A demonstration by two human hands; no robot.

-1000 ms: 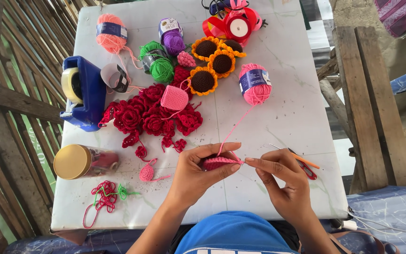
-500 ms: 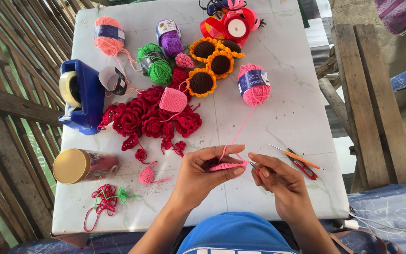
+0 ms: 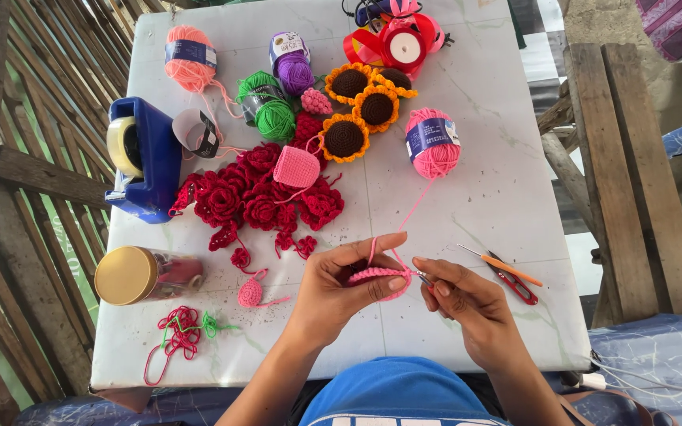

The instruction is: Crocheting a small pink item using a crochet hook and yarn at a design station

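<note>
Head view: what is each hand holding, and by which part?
The left hand pinches the pink crochet piece by its edge between thumb and fingers. The right hand grips a crochet hook by its handle, mostly hidden.

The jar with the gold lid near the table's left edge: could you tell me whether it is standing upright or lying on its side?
On its side. The jar lies along the white table, its gold lid facing left.

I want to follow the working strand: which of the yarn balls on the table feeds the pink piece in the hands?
The pink ball with the blue band, right of the sunflowers. Its strand runs down to the left hand; the salmon, green and purple balls lie far off.
</note>
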